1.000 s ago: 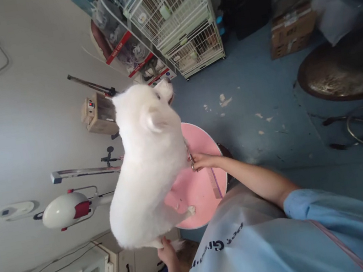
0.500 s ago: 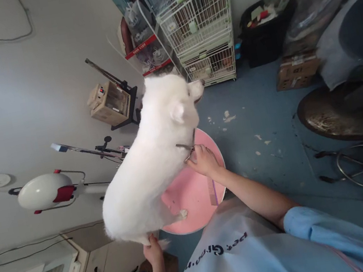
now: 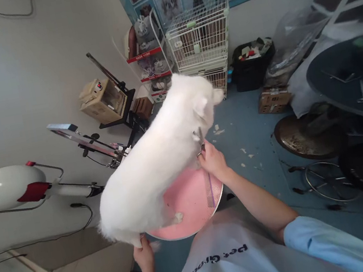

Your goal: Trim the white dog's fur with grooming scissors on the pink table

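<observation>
A white fluffy dog point(image 3: 151, 164) stands on a round pink grooming table point(image 3: 185, 200), its head turned toward the far right. My right hand point(image 3: 212, 161) grips a pair of scissors point(image 3: 202, 141) by the handles against the dog's chest below the neck. The scissor blades point up and look nearly together, with a small tuft of fur beside them. At the dog's rear, my left hand point(image 3: 143, 253) is closed around a hind leg, whose paw end sticks out beside the fingers. A comb point(image 3: 208, 189) lies on the table just below my right hand.
Beyond the dog stand a white wire cage point(image 3: 199, 35) and a black bin point(image 3: 253, 66). A dark round table point(image 3: 349, 80) with tools is at the right, above a stool point(image 3: 310, 137). A white dryer head point(image 3: 2, 189) on an arm stands at the left.
The scissor blades, spread wide before, are now nearly together. My view has tilted up, showing more of the far wall. My left hand keeps its hold on the hind leg.
</observation>
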`<state>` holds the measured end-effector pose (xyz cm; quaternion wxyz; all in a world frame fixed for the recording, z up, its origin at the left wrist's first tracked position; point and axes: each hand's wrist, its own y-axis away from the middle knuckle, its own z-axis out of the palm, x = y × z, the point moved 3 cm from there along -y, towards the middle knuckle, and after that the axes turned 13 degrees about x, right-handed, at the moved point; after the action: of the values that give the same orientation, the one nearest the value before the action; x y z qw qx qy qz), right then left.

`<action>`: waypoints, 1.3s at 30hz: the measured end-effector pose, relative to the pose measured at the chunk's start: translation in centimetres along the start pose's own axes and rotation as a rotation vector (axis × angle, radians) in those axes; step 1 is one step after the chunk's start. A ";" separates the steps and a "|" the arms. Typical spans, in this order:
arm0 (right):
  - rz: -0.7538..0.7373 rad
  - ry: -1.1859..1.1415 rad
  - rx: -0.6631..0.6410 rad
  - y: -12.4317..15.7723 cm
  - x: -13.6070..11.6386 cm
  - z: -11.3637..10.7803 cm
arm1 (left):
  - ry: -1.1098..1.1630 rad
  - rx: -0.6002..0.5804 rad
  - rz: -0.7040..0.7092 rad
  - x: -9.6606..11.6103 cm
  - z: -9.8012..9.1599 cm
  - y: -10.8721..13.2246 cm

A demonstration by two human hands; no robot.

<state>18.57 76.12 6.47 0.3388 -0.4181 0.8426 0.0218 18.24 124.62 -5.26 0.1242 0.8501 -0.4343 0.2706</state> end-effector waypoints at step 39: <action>0.046 0.223 0.020 2.4 -4.8 -2.8 | 0.197 -0.133 0.110 -0.7 3.4 -1.7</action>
<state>17.35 80.12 10.85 0.2467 -0.3953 0.8844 -0.0255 20.47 124.54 -8.39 0.2073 0.7842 -0.4828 0.3299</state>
